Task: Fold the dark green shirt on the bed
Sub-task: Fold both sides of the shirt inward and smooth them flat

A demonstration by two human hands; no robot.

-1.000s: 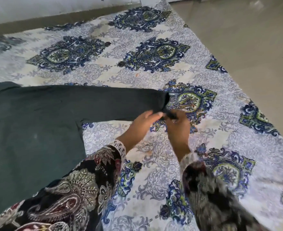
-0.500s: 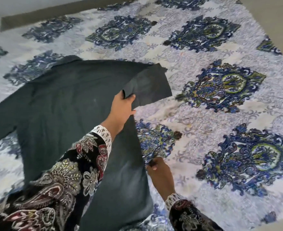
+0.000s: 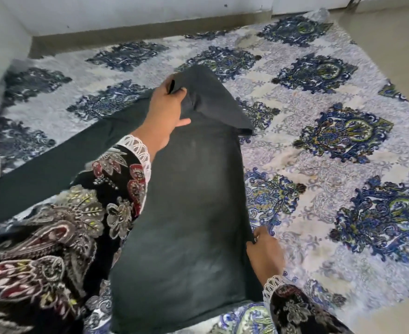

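The dark green shirt [image 3: 186, 213] lies lengthwise on the bed [image 3: 319, 153], which has a blue and white patterned sheet. Its right side is folded over the body. One long sleeve stretches out to the left. My left hand [image 3: 167, 112] grips the folded right sleeve near the shoulder and holds it above the shirt's upper part. My right hand [image 3: 263, 251] pinches the shirt's right edge near the hem. Patterned black sleeves cover both of my arms, and my left arm hides part of the shirt's left side.
A white wall [image 3: 126, 10] with a brown skirting runs along the far side of the bed. Beige floor [image 3: 396, 39] lies past the bed's right edge and at the lower right corner.
My left hand has carried the right sleeve up and over onto the shirt's body. My right hand has taken the shirt's right edge, which now lies straight.
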